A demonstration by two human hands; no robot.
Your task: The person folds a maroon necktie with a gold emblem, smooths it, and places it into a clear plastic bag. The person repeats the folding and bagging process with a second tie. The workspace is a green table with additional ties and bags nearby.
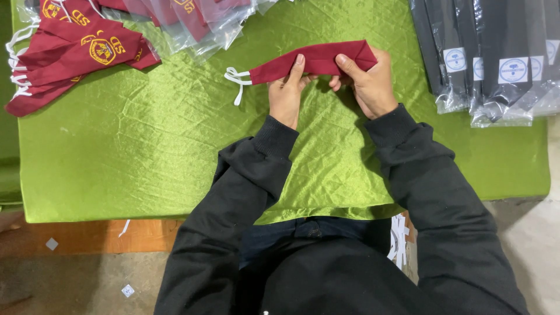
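1. Green satin cloth covers the worktop, creased and shiny; a strip of bare wood and a dusty floor with paper scraps show below its near edge.
2. Far left corner: a loose heap of maroon masks with yellow crests and white ear loops, none in a bag.
3. Far edge, left of centre: clear plastic sleeves, overlapping; several seem to hold maroon pieces already, though glare hides the detail.
4. Far right corner: a row of dark items in clear bags with round-marked white labels, lying side by side and finished in look.
5. Work in hand: one folded maroon mask is held just above the cloth near the middle of the far edge, white ear loop trailing off its left end. It is not in a sleeve.
6. Judgement on progress: part way. Some pieces look bagged, the left heap remains loose, and this one appears at the folding or flattening stage.
7. Left hand: index finger laid up across the front of the mask, thumb hidden behind; pinching the fabric.
8. Right hand: thumb pressed on the front near the mask's right end, other fingers curled behind; also clamped on the fabric.
9. Both forearms in black sleeves reach forward, wrists close together, elbows apart.
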